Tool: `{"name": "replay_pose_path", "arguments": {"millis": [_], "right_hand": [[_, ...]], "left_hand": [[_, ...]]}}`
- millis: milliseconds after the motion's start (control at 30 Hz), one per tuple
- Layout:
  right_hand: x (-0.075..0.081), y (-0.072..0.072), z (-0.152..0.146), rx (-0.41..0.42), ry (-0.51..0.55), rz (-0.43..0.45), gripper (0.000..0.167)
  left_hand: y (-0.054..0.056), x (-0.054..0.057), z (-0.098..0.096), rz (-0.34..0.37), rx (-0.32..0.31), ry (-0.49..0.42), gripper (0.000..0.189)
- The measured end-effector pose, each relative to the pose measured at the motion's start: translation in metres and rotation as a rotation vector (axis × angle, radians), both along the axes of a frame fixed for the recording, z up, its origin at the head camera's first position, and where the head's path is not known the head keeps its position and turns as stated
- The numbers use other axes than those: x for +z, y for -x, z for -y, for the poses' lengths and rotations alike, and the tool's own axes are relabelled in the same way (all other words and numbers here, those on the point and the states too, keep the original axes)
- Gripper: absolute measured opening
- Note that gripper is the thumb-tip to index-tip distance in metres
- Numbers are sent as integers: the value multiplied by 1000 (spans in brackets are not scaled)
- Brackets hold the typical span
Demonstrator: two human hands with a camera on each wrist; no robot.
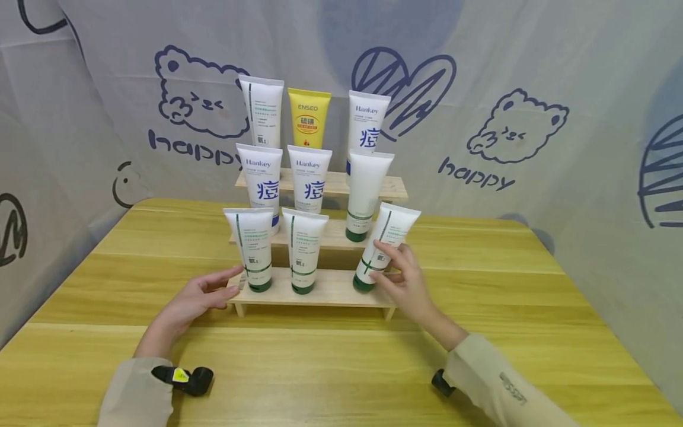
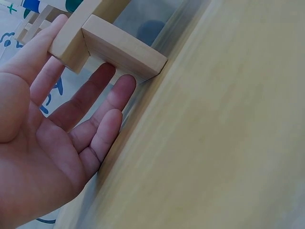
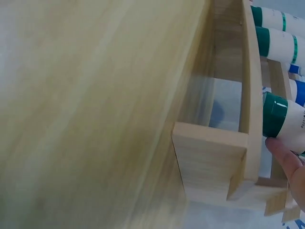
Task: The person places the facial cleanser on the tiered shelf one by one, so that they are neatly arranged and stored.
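Note:
My right hand point(image 1: 408, 284) holds a white squeeze tube point(image 1: 392, 228) with a green cap between thumb and fingers, at the right end of the lowest step. The tube leans to the right, its cap point(image 3: 275, 114) close over the board. Relaxed fingers of my left hand point(image 1: 194, 299) touch the left end of the stepped wooden display stand point(image 1: 331, 296); up close, the thumb and fingers point(image 2: 107, 78) lie around the board's corner and leg. Two matching tubes, one left point(image 1: 253, 246) and one centre point(image 1: 305, 246), stand upright on that same step.
Two blue-print Hankey tubes point(image 1: 309, 175) and a plain-faced white tube point(image 1: 368, 190) stand on the middle step. Up top are a white tube point(image 1: 265, 112), a yellow tube point(image 1: 309, 115) and another Hankey tube point(image 1: 367, 118). A patterned cloth point(image 1: 507, 53) hangs behind the wooden table point(image 1: 299, 367).

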State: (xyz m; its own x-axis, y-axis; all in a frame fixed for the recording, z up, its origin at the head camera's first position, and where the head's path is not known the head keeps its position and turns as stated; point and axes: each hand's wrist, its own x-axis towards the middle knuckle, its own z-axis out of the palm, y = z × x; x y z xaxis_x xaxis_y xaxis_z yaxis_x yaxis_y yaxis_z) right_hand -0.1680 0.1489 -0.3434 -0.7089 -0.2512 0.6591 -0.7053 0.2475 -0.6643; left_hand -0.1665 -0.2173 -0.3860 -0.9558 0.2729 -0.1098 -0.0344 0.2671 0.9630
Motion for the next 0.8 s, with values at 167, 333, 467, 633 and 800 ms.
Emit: {"name": "replay_pose_path", "arguments": {"millis": [167, 333, 467, 633, 800], "right_hand": [[-11, 7, 4, -18, -57, -27, 49], [-11, 7, 9, -24, -111, -54, 49], [0, 0, 15, -10, -144, -140, 48], [12, -12, 20, 1, -151, -179, 48], [10, -15, 17, 6, -130, -160, 49]], "left_hand": [[0, 1, 1, 2, -5, 3, 59], [-1, 2, 1, 8, -7, 24, 60], [-1, 2, 0, 7, -6, 30, 61], [-1, 3, -3, -12, 2, 49, 60], [-2, 7, -6, -52, 31, 73, 60]]}}
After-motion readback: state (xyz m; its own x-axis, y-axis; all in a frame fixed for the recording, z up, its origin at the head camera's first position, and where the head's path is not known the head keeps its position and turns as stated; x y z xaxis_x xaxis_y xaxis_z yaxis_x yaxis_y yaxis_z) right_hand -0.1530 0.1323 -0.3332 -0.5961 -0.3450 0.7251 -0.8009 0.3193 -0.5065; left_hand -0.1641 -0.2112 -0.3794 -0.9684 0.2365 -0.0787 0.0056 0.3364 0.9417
